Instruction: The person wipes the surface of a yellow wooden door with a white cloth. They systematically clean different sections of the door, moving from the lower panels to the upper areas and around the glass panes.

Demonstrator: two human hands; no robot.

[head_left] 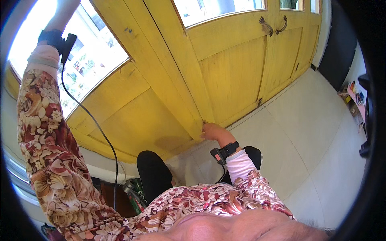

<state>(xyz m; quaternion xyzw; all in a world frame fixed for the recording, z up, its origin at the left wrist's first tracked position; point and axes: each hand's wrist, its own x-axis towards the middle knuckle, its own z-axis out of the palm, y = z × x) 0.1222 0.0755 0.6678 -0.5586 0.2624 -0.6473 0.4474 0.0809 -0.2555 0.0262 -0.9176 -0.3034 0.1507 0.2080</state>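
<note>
My right hand (216, 132) is down low at the foot of a yellow wooden door (225, 76). Its fingers are bent and pinched at a small metal bolt (204, 122) near the seam between two door panels; the fingers partly cover it. My left arm stretches up along the glazed yellow panel (116, 94) on the left. Only the base of my left hand (64, 16) shows, bright against the window glass, and its fingers lie beyond the top edge. Both wrists carry black strapped devices, the left one (68, 48) trailing a black cable.
Two curved metal handles (266, 26) sit higher on the doors to the right. Pale tiles (289, 132) cover the floor. A green bottle (136, 196) stands beside my knee (152, 172). A dark panel (337, 48) and a low pink shelf (357, 98) with small items are at the far right.
</note>
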